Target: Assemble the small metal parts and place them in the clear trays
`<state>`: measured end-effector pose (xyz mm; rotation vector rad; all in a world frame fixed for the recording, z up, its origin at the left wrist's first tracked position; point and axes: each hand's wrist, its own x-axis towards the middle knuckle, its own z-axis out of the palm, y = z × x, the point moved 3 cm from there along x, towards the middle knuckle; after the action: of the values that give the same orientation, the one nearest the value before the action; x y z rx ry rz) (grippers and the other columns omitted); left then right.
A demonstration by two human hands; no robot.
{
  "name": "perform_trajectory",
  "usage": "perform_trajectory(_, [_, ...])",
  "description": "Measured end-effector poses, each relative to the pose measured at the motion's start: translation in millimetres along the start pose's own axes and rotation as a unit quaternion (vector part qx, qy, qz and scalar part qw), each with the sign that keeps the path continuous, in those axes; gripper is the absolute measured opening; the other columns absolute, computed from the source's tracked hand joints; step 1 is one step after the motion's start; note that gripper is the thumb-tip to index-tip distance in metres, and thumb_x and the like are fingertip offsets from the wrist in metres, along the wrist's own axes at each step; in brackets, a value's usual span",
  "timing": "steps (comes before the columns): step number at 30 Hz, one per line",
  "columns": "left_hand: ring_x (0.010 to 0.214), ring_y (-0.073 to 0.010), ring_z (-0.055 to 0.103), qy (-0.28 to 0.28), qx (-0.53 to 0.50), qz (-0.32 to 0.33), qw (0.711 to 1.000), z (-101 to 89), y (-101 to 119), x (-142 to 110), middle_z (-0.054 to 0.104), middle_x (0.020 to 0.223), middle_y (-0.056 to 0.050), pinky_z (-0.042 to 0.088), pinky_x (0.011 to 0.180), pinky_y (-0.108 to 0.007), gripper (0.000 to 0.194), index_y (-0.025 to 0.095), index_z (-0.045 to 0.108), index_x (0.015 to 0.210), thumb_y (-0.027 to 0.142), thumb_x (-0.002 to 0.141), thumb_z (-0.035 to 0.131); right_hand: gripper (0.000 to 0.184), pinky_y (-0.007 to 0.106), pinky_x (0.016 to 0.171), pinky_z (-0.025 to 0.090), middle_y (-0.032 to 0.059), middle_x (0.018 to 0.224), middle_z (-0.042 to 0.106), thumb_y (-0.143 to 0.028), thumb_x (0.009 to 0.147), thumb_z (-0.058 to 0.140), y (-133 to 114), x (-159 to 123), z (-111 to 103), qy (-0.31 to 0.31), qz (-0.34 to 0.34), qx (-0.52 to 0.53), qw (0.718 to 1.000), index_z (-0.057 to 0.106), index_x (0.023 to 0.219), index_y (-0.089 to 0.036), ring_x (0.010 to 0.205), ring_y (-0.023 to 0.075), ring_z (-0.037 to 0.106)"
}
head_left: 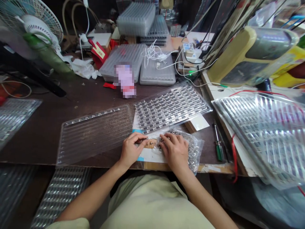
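My left hand (132, 149) is closed in a pinch, thumb against fingertips, at the left end of a small tan block (150, 143). What sits in the pinch is too small to make out. Over a clear plastic bag of small shiny metal parts (194, 154) rests my right hand (175, 148), its fingers bent down and its fingertips among loose parts beside the block. Whether those fingertips hold a part is hidden. Beyond the hands lies a clear tray filled with rows of metal connectors (171, 106). Left of it, another clear tray (95, 136) has connectors along its far row only.
A green-handled screwdriver (218, 146) lies right of the bag. Stacked clear trays (269, 133) stand at the right, near a beige machine (252, 57). Tangled white cables (157, 54) lie on trays at the back. A fan (35, 22) stands back left.
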<state>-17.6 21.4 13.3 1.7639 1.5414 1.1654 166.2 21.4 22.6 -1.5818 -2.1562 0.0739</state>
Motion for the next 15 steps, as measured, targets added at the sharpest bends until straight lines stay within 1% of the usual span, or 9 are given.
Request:
perform_trajectory(3, [0.079,-0.0144,0.064,-0.027,0.011,0.015,0.999,3.6,7.0,2.1,0.068,0.087,-0.004,0.05,0.068,-0.024,0.008,0.02,0.071,0.086,0.024,0.081,0.066,0.022,0.035,0.077,0.031,0.0027,0.101,0.068,-0.034,0.084,0.064,15.1,-5.3,-5.5,0.0,-0.009,-0.035,0.999,0.069,0.103,-0.025,0.091,0.0213,0.05])
perform_trajectory(6, [0.082,-0.0153,0.063,-0.06,0.033,0.053,0.996,12.1,15.7,3.7,0.068,0.086,-0.003,0.049,0.074,-0.027,0.01,0.022,0.072,0.089,0.026,0.081,0.067,0.012,0.033,0.074,0.032,0.0011,0.092,0.069,-0.031,0.088,0.06,23.0,-8.7,-3.9,0.016,-0.017,-0.021,1.0,0.07,0.091,-0.026,0.084,0.0184,0.052])
perform_trajectory(8, [0.083,-0.0156,0.062,-0.077,0.046,0.074,0.993,18.0,18.8,4.0,0.068,0.086,-0.003,0.049,0.075,-0.028,0.011,0.022,0.072,0.09,0.027,0.081,0.067,0.012,0.032,0.073,0.034,0.0012,0.089,0.069,-0.03,0.088,0.059,25.1,-9.5,-1.9,0.033,-0.014,0.0,0.999,0.07,0.086,-0.025,0.083,0.0175,0.053])
perform_trajectory(12, [0.082,-0.016,0.061,-0.086,0.062,0.092,0.99,24.6,17.2,2.8,0.068,0.085,-0.003,0.049,0.076,-0.029,0.011,0.021,0.072,0.09,0.025,0.081,0.067,0.012,0.031,0.074,0.039,0.0021,0.087,0.069,-0.029,0.089,0.059,26.3,-9.6,-3.3,0.074,-0.013,0.069,0.995,0.07,0.087,-0.023,0.082,0.0169,0.056])
perform_trajectory(15, [0.082,-0.016,0.061,-0.089,0.069,0.093,0.989,26.0,13.8,2.1,0.069,0.084,-0.003,0.049,0.075,-0.029,0.01,0.021,0.072,0.089,0.024,0.08,0.068,0.012,0.03,0.075,0.044,0.0027,0.088,0.069,-0.024,0.09,0.056,26.0,-8.8,-5.8,0.067,-0.004,0.135,0.989,0.067,0.092,-0.022,0.083,0.0167,0.058])
